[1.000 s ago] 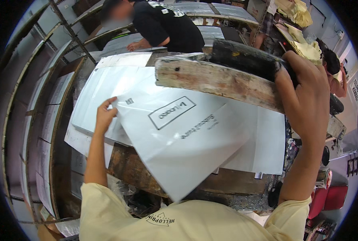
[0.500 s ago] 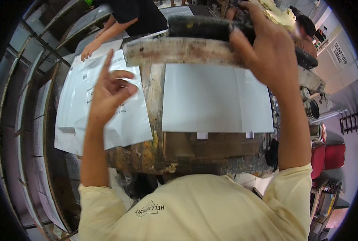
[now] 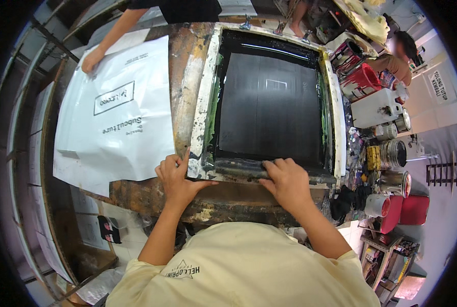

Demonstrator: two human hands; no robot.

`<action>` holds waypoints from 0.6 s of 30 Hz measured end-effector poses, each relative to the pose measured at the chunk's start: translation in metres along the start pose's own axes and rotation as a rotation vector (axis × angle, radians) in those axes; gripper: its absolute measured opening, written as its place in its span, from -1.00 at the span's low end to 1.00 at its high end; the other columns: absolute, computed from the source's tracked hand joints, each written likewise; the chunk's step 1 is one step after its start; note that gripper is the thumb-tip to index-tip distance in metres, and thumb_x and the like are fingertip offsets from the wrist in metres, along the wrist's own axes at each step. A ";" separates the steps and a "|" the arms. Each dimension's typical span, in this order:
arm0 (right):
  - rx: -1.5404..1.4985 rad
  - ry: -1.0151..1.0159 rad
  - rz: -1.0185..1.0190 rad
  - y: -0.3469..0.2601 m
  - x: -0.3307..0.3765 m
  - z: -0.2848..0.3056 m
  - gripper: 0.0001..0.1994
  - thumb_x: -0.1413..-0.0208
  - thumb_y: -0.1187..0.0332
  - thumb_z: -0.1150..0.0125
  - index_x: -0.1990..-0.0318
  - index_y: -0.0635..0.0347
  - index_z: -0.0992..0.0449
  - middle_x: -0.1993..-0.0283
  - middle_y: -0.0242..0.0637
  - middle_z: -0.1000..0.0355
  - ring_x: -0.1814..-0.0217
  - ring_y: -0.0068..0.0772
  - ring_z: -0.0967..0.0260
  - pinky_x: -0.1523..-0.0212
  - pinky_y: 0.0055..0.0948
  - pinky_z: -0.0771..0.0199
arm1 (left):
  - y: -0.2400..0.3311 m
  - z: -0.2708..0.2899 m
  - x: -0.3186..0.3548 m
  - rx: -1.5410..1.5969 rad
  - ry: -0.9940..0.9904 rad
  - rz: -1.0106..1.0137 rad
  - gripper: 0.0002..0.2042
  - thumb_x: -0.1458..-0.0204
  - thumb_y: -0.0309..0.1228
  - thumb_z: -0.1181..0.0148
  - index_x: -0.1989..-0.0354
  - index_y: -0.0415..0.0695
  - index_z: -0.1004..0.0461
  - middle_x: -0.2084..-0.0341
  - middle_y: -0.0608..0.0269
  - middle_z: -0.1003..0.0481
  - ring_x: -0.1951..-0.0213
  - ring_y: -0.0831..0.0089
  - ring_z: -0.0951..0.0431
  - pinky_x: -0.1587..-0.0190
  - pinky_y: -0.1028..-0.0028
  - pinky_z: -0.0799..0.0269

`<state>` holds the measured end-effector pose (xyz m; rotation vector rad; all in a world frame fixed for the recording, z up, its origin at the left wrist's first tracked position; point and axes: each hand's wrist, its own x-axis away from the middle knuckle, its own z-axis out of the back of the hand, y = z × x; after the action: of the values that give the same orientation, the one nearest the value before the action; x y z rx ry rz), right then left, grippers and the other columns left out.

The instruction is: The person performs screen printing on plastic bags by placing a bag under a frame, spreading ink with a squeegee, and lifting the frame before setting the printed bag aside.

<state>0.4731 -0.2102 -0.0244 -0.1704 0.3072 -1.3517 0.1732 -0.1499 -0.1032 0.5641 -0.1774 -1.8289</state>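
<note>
A screen printing frame (image 3: 202,110) lies flat on the worktable, its dark mesh (image 3: 269,123) showing a faint boxed design and wet black ink around the border. My left hand (image 3: 176,180) rests against the near left corner, index finger up along the side and thumb stretched along the near edge. Over the near bar, my right hand (image 3: 288,185) has its fingers folded, gripping the frame. A strip of white sheet (image 3: 343,153) shows past the frame's right side; the rest of it is hidden beneath.
White printed plastic sheets (image 3: 141,130) are stacked at left, where another person's hand (image 3: 91,60) touches the far edge. Ink tubs, including a red one (image 3: 361,81), a white jerrycan (image 3: 374,108) and tins line the right side. Clamps (image 3: 278,28) stand at the frame's far end.
The frame has come down from a raised tilt to lie flat over the white sheet. Both my hands have moved toward me, and the left now touches its corner.
</note>
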 end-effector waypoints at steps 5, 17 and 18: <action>0.092 0.016 0.048 0.027 -0.034 -0.020 -0.44 0.07 0.19 -0.55 -0.12 0.14 -0.56 0.14 -0.28 -0.45 0.09 -0.12 -0.43 0.11 -0.13 -0.55 | 0.000 -0.001 -0.002 -0.013 -0.071 0.026 0.07 0.58 0.34 -0.59 -0.20 -0.10 -0.60 0.23 0.18 -0.37 0.07 0.17 -0.34 -0.04 0.16 -0.13; 0.206 0.192 0.152 0.188 -0.294 -0.012 -0.64 -0.18 0.00 -0.34 0.04 0.03 -0.62 0.18 -0.18 -0.56 0.08 -0.02 -0.55 0.10 -0.04 -0.56 | 0.001 0.007 -0.003 0.087 -0.077 0.057 0.11 0.61 0.36 -0.59 -0.16 -0.20 -0.57 0.21 0.17 -0.39 0.10 0.18 -0.36 -0.05 0.17 -0.12; 0.195 0.146 0.168 0.196 -0.308 -0.001 -0.63 -0.21 -0.03 -0.31 0.05 0.05 -0.62 0.17 -0.15 -0.58 0.07 0.02 -0.56 0.08 -0.03 -0.55 | 0.004 0.006 -0.001 0.122 -0.082 0.058 0.16 0.60 0.35 -0.60 -0.26 -0.17 -0.54 0.24 0.19 -0.42 0.10 0.20 -0.37 -0.04 0.20 -0.11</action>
<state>0.5975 0.1323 -0.0468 0.1153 0.3038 -1.2212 0.1741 -0.1507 -0.0966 0.5635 -0.3589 -1.7944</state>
